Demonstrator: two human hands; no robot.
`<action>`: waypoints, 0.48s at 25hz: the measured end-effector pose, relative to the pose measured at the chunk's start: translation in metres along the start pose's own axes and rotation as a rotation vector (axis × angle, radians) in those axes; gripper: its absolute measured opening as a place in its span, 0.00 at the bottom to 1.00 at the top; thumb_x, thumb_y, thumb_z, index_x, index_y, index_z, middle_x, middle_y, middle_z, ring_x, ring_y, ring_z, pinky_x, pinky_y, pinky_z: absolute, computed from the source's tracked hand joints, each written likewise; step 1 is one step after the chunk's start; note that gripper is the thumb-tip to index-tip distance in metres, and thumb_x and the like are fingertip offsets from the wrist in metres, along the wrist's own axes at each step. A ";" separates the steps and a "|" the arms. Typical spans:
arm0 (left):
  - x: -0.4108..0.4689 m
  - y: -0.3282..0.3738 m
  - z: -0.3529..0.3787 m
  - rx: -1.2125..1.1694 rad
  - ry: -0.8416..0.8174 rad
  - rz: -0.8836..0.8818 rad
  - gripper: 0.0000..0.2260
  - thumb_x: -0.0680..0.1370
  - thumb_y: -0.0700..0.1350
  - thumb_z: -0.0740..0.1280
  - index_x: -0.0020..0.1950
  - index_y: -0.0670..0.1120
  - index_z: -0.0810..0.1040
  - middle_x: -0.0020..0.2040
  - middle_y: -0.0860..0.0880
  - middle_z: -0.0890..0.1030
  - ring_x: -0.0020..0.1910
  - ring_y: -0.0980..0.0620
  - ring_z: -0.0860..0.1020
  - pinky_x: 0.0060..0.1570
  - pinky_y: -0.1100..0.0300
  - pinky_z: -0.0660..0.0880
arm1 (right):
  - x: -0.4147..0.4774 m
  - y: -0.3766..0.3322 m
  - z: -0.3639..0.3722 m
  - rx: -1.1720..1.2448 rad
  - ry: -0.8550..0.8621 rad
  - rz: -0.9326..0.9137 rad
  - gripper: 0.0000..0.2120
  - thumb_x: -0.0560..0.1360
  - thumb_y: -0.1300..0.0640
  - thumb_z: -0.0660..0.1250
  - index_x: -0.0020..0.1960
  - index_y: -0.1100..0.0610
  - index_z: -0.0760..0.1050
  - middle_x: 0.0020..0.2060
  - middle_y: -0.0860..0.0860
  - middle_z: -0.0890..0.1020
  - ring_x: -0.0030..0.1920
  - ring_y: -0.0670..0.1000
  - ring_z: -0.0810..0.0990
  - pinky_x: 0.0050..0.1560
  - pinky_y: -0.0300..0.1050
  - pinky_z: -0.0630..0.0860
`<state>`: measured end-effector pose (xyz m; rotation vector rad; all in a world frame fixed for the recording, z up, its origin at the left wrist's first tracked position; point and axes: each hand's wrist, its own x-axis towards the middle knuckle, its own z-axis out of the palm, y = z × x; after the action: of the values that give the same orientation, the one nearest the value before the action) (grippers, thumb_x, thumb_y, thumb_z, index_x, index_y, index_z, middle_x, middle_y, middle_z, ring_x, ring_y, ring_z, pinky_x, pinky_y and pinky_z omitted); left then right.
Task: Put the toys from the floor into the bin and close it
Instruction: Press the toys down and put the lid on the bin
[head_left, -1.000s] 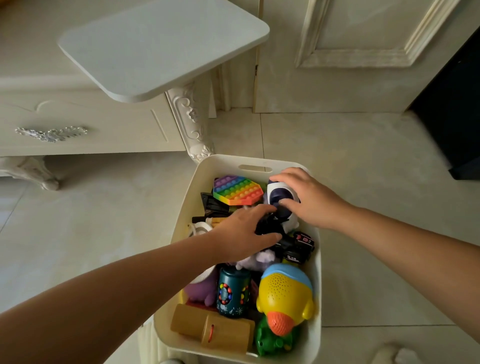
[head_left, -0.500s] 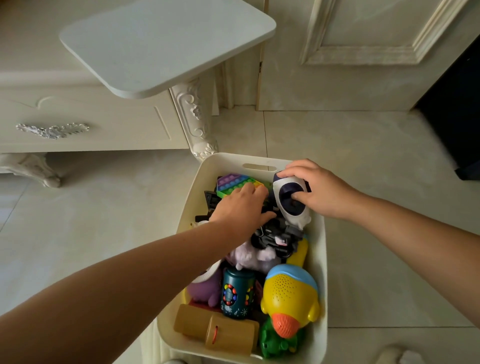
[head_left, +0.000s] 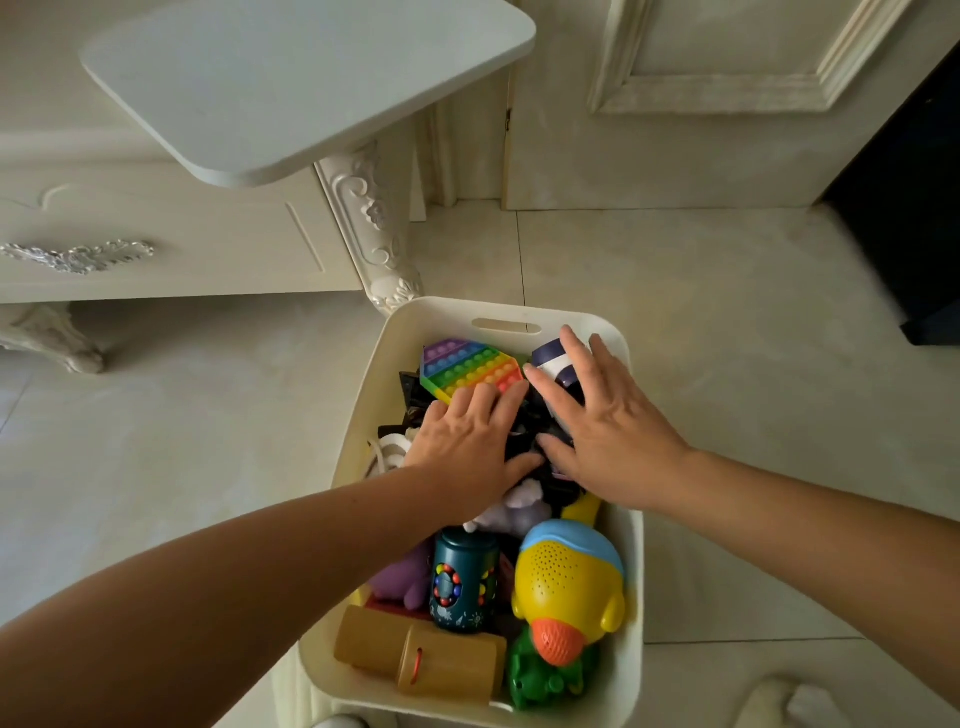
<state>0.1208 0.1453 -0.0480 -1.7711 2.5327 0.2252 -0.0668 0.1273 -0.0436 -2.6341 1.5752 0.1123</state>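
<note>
Nearest me, below both wrists, the wooden cylinder and yellow duck toy crowd the bin. The left hand and right hand lie flat with fingers straight, pressing the black toys between them, I judge to settle the heap below the rim. Past the left fingertips lies the rainbow pop-it. The palms hide most of the black toys, and I cannot pick out a lid.

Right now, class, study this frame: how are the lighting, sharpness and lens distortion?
Head view: dim, soft light, no glare; the toys in the bin keep their colour, the dark shape at right is lost in black. Head view: left hand and right hand look sharp. Head view: wide-angle stretch enlarges the forearms at the lower edge.
</note>
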 end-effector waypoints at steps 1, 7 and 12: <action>0.003 0.000 -0.002 -0.025 -0.038 -0.012 0.35 0.77 0.67 0.53 0.79 0.52 0.47 0.70 0.48 0.65 0.67 0.46 0.66 0.61 0.51 0.66 | 0.002 -0.002 0.001 0.002 -0.016 0.008 0.34 0.74 0.40 0.52 0.77 0.52 0.58 0.76 0.61 0.48 0.72 0.73 0.59 0.67 0.68 0.65; -0.005 -0.012 -0.049 -0.135 -0.016 0.003 0.33 0.76 0.65 0.58 0.77 0.56 0.51 0.69 0.48 0.64 0.68 0.46 0.63 0.66 0.49 0.64 | 0.030 0.021 -0.045 0.280 0.168 0.146 0.22 0.79 0.60 0.57 0.72 0.50 0.66 0.69 0.55 0.68 0.68 0.60 0.67 0.65 0.53 0.67; -0.035 -0.060 -0.071 0.178 -0.143 -0.338 0.39 0.77 0.49 0.63 0.78 0.50 0.41 0.60 0.45 0.71 0.53 0.48 0.76 0.48 0.55 0.76 | 0.046 0.054 -0.034 0.297 -0.132 0.362 0.19 0.78 0.64 0.57 0.63 0.49 0.76 0.74 0.52 0.64 0.69 0.58 0.68 0.63 0.51 0.70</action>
<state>0.1925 0.1472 0.0204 -1.9911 2.0468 0.1038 -0.0923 0.0581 -0.0155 -2.0618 1.8418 0.0632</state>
